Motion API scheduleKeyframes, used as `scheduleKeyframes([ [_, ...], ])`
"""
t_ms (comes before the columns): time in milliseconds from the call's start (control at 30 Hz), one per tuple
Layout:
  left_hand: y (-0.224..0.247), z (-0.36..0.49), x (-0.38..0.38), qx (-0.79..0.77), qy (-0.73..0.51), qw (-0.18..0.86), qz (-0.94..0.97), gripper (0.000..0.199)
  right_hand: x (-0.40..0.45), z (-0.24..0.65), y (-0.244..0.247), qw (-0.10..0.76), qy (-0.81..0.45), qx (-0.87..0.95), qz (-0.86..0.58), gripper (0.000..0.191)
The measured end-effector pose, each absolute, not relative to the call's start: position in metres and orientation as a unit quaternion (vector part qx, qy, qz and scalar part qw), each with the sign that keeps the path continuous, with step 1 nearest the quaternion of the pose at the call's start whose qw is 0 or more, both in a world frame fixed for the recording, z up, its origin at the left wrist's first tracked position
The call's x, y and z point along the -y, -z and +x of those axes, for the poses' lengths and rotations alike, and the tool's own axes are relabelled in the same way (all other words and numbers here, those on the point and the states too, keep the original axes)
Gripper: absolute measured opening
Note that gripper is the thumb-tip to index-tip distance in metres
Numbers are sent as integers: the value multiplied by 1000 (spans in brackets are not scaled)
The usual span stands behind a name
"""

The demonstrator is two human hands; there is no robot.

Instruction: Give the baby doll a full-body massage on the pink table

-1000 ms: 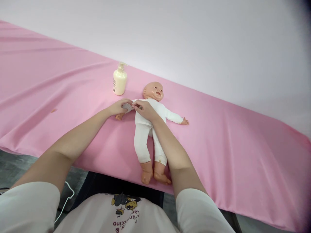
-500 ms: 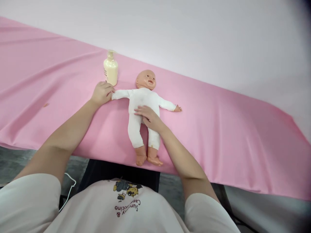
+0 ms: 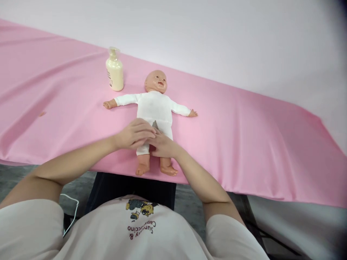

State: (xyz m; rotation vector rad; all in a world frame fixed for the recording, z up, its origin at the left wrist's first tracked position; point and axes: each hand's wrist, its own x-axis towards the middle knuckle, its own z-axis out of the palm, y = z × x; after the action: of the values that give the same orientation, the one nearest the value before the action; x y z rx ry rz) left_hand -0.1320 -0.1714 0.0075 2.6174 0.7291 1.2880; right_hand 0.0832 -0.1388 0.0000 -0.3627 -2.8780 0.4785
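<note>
A baby doll point(image 3: 154, 104) in a white cloth body lies on its back, its head away from me and its arms spread. My left hand point(image 3: 135, 133) is over the doll's leg on the left, fingers stretched out and slightly bent. Its fingertips meet my right hand point(image 3: 162, 144), which rests across the doll's upper legs with its fingers pointing left. Both hands look open, and I see nothing held. Some of the right fingers are hidden beneath the left ones. A small grey patch point(image 3: 155, 124) shows just above the hands; I cannot make out what it is.
A cream-coloured pump bottle point(image 3: 115, 72) stands upright beyond the doll's outstretched arm on the left. Pink cloth point(image 3: 217, 119) with folds covers the table. A white wall point(image 3: 206, 39) rises behind it. A white cable point(image 3: 74, 213) hangs at the lower left.
My left hand has left the doll's hand beside the bottle and come down right to the legs. My right hand has slid from the belly toward the legs. The view has shifted slightly.
</note>
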Motion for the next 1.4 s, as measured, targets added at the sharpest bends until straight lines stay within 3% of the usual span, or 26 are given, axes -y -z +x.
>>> scheduleKeyframes([
  [233, 2, -121, 195, -96, -395, -26, 913, 65, 136, 98, 13, 305, -176, 927, -132, 40],
  [300, 5, -116, 198, -105, -364, -55, 924, 60, 140, 97, 13, 346, -151, 915, -142, 32],
  [433, 5, -106, 203, -112, -386, -128, 907, 28, 150, 92, 12, 405, -100, 896, -150, 24],
  [567, 0, -101, 207, -109, -443, -138, 879, 12, 158, 94, 7, 386, -102, 907, -131, 36],
  [800, -4, -106, 208, -133, -454, -98, 876, 18, 163, 100, 2, 352, -97, 926, -95, 61],
  [1000, -5, -110, 206, -125, -446, -105, 880, 33, 162, 101, -1, 329, -106, 934, -87, 58],
  [1200, -4, -109, 206, -98, -469, -97, 872, 14, 162, 102, -1, 349, -86, 932, -57, 59],
  [1400, -1, -100, 214, -117, -516, -78, 845, 30, 164, 100, -2, 390, -91, 915, -36, 54],
])
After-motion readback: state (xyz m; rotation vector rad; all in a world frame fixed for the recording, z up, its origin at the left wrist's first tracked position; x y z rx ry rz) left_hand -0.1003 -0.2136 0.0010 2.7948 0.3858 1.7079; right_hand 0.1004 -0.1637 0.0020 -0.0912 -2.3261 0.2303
